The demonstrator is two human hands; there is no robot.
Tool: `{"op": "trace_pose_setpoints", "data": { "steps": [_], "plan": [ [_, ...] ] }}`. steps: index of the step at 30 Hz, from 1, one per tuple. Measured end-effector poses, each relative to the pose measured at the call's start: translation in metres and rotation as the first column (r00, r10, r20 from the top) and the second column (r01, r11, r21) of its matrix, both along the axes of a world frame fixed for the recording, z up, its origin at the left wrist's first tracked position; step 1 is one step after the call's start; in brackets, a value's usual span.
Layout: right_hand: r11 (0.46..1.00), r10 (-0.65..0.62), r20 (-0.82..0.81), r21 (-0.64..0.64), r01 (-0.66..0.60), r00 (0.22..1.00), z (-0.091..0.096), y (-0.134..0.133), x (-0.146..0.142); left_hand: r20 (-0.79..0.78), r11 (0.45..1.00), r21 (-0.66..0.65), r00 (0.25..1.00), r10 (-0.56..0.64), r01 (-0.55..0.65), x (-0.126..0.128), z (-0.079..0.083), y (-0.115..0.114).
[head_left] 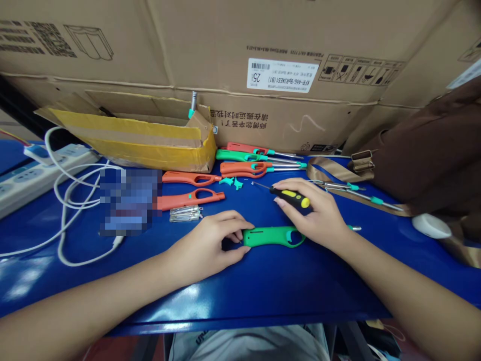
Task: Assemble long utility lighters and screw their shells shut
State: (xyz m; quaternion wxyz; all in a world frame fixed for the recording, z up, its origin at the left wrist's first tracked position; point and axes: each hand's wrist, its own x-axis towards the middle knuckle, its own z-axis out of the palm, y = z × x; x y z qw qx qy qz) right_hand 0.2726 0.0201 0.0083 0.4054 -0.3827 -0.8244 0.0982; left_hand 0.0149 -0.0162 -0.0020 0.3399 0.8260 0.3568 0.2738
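Note:
A green lighter body [268, 236] lies flat on the blue table [263, 286] in front of me. My left hand [212, 243] pinches its left end, fingers curled round it. My right hand [313, 213] rests over the right end of the green body and grips a screwdriver with a black and yellow handle [291, 197], its thin shaft pointing left and away. Two small teal plastic pieces [231, 182] lie just beyond the hands.
Orange lighter bodies [191, 188] and finished long-nosed lighters [255, 160] lie behind. A taped cardboard box [146, 138] stands back left, big cartons [240, 65] along the back. A power strip [33, 170] with white cables sits left, a brown bag [432, 150] right, metal parts [185, 213] nearby.

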Motion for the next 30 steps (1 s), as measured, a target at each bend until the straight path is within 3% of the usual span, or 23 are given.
{"op": "trace_pose_setpoints", "data": {
  "steps": [4,7,10,16,24,26,30],
  "plan": [
    [0.99,-0.138,-0.193,-0.04,0.132,0.971,0.007,-0.008,0.0,0.072,0.995,-0.095,0.997,0.036,-0.03,0.003,-0.004,-0.001],
    [0.986,-0.158,-0.331,-0.11,0.128,0.93,0.008,-0.009,0.001,0.108,0.988,-0.149,0.992,0.059,-0.043,0.004,-0.005,-0.001],
    [0.981,-0.142,-0.26,-0.169,0.1,0.955,0.009,-0.009,0.001,0.1,0.989,-0.142,0.993,0.057,-0.043,0.004,-0.005,0.0],
    [0.986,-0.094,-0.125,-0.151,0.075,0.988,0.009,-0.012,-0.003,0.095,0.992,-0.125,0.995,0.042,-0.03,0.003,-0.004,0.002],
    [0.998,-0.041,-0.019,-0.044,0.04,0.999,0.008,-0.009,-0.004,0.113,0.99,-0.137,0.993,0.045,-0.029,0.004,-0.002,0.001],
    [0.998,-0.047,-0.074,-0.051,0.043,0.996,0.007,-0.01,-0.004,0.126,0.988,-0.148,0.99,0.064,-0.045,0.005,-0.002,0.001],
    [0.983,-0.07,-0.351,-0.182,0.006,0.934,0.01,-0.013,-0.005,0.17,0.965,-0.207,0.966,0.196,-0.159,0.005,-0.003,0.004]
  ]
}}
